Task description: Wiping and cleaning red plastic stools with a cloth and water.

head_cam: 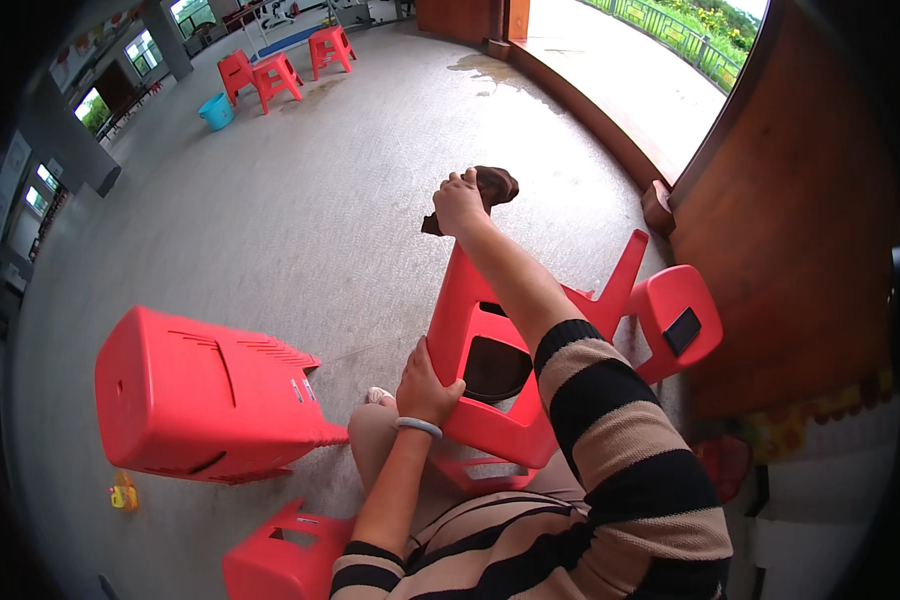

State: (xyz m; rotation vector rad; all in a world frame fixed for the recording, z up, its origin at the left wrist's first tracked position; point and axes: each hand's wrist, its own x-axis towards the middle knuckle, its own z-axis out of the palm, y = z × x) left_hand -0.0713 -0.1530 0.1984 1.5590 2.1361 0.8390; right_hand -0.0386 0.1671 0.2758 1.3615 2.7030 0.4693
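A red plastic stool lies tilted across my lap, its legs pointing away from me. My left hand grips the stool's side near the seat end, with a pale bracelet at the wrist. Farther out, my right hand clasps a dark brown cloth around the end of one stool leg. The cloth and fingers cover that leg tip. Through an opening in the stool's side shows a dark round thing, perhaps a basin, mostly hidden.
A tall stack of red stools stands at left, with a yellow bottle beside it. Another stool is at lower left. On the right, a stool bears a phone. A blue bucket and several stools stand farther off.
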